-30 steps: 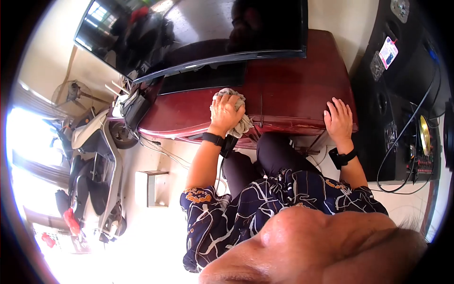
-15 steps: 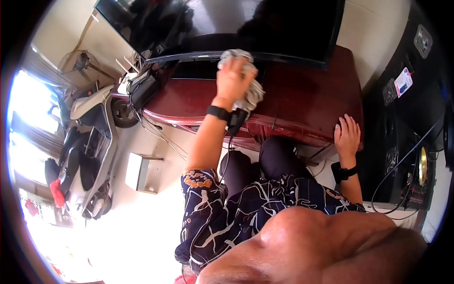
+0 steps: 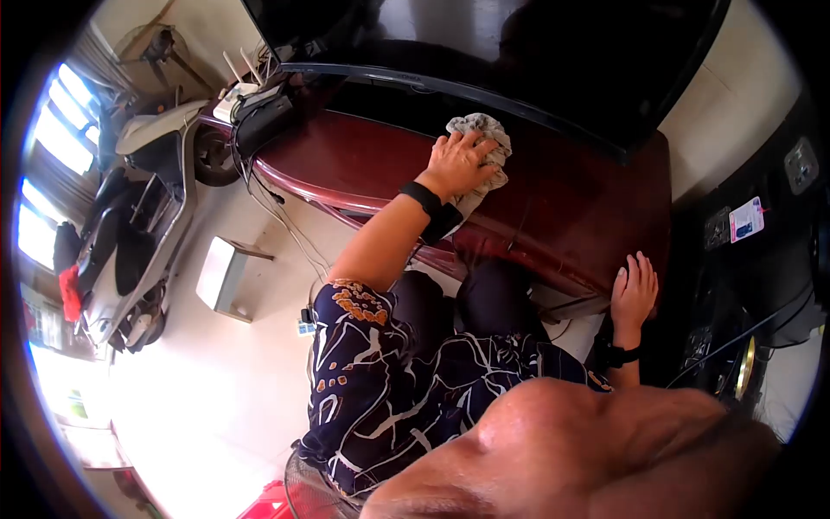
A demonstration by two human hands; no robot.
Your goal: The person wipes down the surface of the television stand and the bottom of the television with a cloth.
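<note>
A crumpled grey-white cloth (image 3: 481, 130) lies on the dark red glossy cabinet top (image 3: 562, 195), just in front of the television (image 3: 553, 60). My left hand (image 3: 458, 164) grips the cloth from above, palm down, with its fingers bent over the folds; part of the cloth hangs below the hand toward the front edge. A black band circles the left wrist. At the right end of the cabinet, my right hand (image 3: 635, 290) rests flat near the front edge, fingers stretched out and holding nothing.
A white router (image 3: 235, 102) and a black box (image 3: 264, 125) with trailing cables sit at the cabinet's left end. A scooter (image 3: 143, 216) and a small white stool (image 3: 226, 275) stand to the left. A tall black speaker (image 3: 735, 251) is at the right.
My left hand and the cloth have moved from the television's lower edge down onto the cabinet top. The camera view has shifted; my right hand stays at the cabinet's right end.
</note>
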